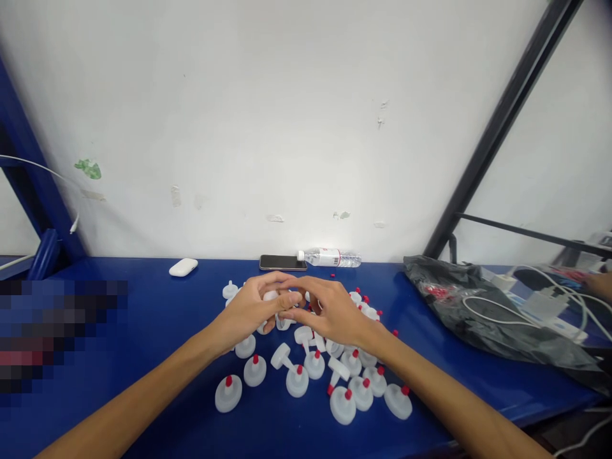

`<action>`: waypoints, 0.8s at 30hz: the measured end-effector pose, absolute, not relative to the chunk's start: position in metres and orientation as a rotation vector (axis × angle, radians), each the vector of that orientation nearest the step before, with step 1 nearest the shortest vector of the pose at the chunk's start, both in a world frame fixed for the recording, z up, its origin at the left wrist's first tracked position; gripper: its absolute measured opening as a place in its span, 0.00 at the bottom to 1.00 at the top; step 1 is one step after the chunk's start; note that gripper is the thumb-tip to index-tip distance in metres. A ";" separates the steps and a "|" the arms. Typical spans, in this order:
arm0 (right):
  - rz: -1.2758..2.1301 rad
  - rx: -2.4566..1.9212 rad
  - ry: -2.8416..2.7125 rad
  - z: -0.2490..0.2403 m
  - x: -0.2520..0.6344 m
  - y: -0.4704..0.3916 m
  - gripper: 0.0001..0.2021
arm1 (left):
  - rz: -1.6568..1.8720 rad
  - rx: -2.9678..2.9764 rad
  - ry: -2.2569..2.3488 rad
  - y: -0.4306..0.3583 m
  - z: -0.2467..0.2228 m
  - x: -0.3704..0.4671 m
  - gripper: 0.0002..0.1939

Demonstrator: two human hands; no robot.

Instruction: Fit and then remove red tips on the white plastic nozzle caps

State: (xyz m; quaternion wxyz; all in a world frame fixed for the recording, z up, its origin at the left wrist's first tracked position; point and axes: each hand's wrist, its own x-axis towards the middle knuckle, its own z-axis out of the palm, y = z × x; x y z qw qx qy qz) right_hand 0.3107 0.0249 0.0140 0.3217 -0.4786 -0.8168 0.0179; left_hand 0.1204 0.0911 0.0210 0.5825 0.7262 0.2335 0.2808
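My left hand (251,309) is closed, and a white plastic nozzle cap (270,296) shows between its curled fingers. Its thumb and fingertips meet those of my right hand (335,312) above a pile of similar caps. My right hand is also closed in a pinch; whatever lies between its fingertips is hidden. Below and around both hands are many white nozzle caps with red tips, such as one near the front (343,405) and another at the left (228,394). A few caps behind my left hand, like this nozzle cap (230,291), show no red tip.
On the blue table (157,331) lie a white earphone case (183,268), a phone (282,262) and a clear water bottle (332,257) near the wall. A black plastic bag (454,312) with white cables covers the right side. Another person's hand (600,287) shows at the far right.
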 end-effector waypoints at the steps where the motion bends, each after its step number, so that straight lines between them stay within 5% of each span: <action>1: -0.011 -1.282 -2.147 0.014 0.311 0.024 0.18 | 0.690 1.735 0.585 0.092 0.020 0.122 0.23; 5: -0.183 -1.347 -2.232 0.013 0.312 0.023 0.16 | 0.769 1.912 0.743 0.092 0.017 0.123 0.17; 24: -0.222 -1.304 -2.393 0.011 0.308 0.022 0.12 | 0.681 2.034 0.647 0.076 0.020 0.117 0.18</action>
